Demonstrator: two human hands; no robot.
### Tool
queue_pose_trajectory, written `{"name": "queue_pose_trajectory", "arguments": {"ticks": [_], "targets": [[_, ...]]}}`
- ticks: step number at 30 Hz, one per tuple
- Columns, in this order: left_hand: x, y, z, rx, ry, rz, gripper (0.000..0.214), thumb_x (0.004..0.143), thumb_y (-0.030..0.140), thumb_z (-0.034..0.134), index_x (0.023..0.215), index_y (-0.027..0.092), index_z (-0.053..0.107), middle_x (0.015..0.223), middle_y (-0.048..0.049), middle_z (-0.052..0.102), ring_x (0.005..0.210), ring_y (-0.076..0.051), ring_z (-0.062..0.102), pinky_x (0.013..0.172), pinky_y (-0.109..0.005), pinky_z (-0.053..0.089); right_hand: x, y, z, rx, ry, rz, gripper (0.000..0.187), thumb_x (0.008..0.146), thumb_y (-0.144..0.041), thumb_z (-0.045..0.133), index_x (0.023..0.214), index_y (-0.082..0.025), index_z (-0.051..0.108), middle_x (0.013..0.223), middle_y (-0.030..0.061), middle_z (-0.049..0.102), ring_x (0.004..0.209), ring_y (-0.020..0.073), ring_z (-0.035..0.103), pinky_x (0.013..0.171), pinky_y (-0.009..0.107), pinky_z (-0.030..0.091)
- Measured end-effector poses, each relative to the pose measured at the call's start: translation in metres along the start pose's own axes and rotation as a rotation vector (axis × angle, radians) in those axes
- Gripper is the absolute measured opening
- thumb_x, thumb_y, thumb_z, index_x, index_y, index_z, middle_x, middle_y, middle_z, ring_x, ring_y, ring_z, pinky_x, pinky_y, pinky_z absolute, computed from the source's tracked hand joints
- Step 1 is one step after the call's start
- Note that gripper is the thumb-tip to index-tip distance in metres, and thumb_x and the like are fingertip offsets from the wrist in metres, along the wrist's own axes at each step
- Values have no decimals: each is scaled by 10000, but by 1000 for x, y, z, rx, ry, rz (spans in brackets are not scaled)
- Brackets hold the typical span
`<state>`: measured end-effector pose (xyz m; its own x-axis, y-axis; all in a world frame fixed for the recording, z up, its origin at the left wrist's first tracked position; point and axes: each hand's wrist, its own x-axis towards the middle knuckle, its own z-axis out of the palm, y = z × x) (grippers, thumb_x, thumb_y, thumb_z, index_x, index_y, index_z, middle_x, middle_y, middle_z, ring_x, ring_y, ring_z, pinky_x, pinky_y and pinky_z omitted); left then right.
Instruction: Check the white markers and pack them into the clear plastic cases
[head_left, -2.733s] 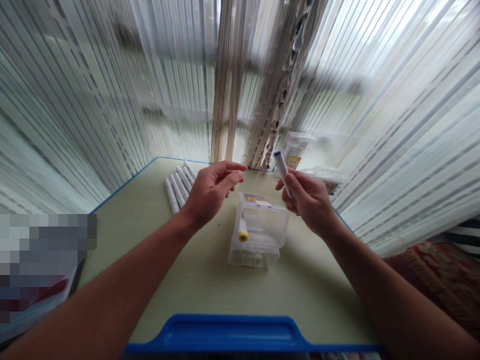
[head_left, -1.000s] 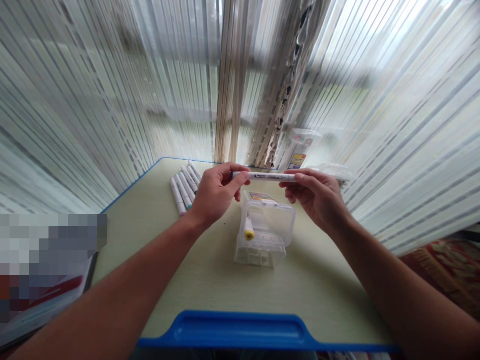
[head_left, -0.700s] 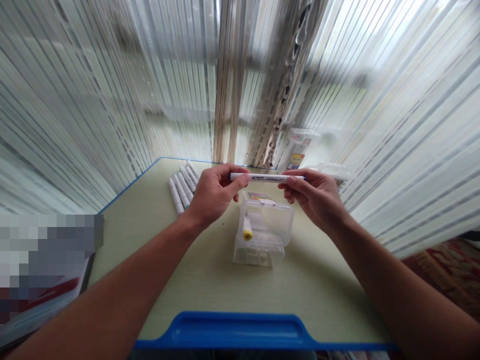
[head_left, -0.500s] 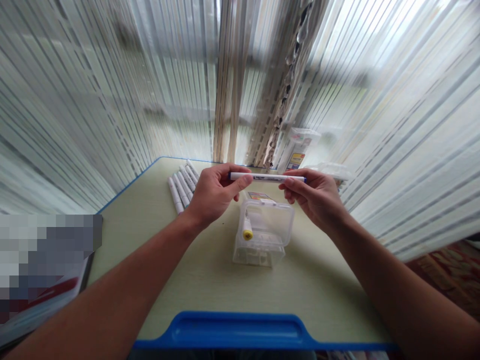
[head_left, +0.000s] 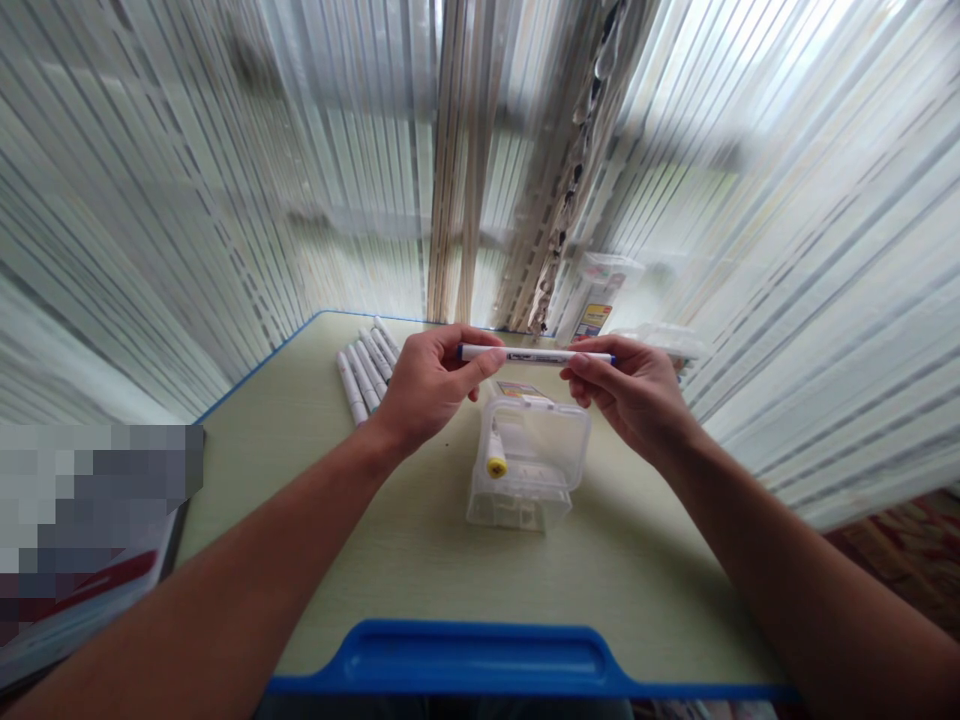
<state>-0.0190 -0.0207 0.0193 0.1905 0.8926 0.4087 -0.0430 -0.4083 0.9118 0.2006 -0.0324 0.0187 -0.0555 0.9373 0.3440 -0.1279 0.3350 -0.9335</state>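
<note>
A white marker with blue ends (head_left: 534,356) is held level above the table, one end in each of my hands. My left hand (head_left: 431,385) pinches its left end between thumb and fingers. My right hand (head_left: 634,390) pinches the right end the same way. Just below the marker stands a clear plastic box (head_left: 525,465) with a yellow-capped marker (head_left: 495,458) leaning inside it. A row of several white markers (head_left: 365,367) lies on the table to the left of my left hand.
The pale green table has a blue rim and a blue handle (head_left: 480,660) at the near edge. Clear plastic packs (head_left: 600,295) stand at the far right by the striped curtain (head_left: 225,180). A flat dark object (head_left: 82,610) lies at the lower left.
At first my right hand alone held the marker upright and my left hand was open. Both hands now grip the marker, which has turned level and stayed almost still lately.
</note>
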Motion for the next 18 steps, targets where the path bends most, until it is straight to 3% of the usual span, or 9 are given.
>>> {"name": "queue_pose_trajectory", "arguments": {"ticks": [7,11,18], "targets": [[1,0,0,-67,-18,-14,242,787,275,709,956,103,713,730,-42,671,510,-67,515,490,-210,422,0,-2,0,48,8,27,134,754,-276,771,830,-171,735,679,53,725,498,101,598,447,214,434],[2,-1,0,-126,-9,-43,214,821,242,657,979,102,688,769,-58,688,502,-68,522,500,-218,441,0,-3,0,41,-2,27,150,724,-245,795,847,-175,744,693,54,732,496,97,595,449,212,436],[1,0,0,-38,11,-7,229,803,310,697,913,110,690,643,-4,619,473,-65,519,458,-197,424,1,1,-2,49,-11,-4,129,729,-220,794,846,-181,756,593,7,672,481,89,571,437,208,424]]}}
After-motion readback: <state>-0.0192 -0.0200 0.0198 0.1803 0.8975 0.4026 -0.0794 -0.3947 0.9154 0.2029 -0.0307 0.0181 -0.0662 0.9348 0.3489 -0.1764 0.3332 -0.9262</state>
